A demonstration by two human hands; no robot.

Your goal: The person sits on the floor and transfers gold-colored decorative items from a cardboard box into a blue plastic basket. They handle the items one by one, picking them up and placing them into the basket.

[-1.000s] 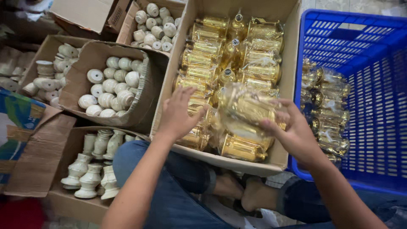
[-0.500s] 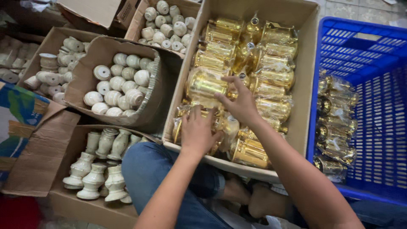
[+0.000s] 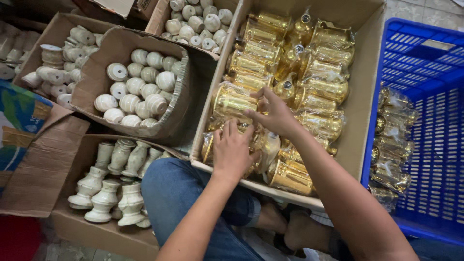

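Left hand lies palm-down, fingers spread and open, pressing flat on gold-coloured metal pieces wrapped in clear plastic at the near end of a large cardboard box. Right hand reaches in from the right, fingers curled and pinching the plastic wrap of one wrapped gold piece lying on its side just left of it; grip is light, at the fingertips. The box is packed with more wrapped gold pieces in rows, top to bottom. Right of it, touching, a blue plastic crate holds a stack of similar wrapped gold items along its left wall. Left of the box, an open carton of round cream ceramic knobs; below it, near the knee in jeans, a carton of cream ceramic pedestal bases standing upright.
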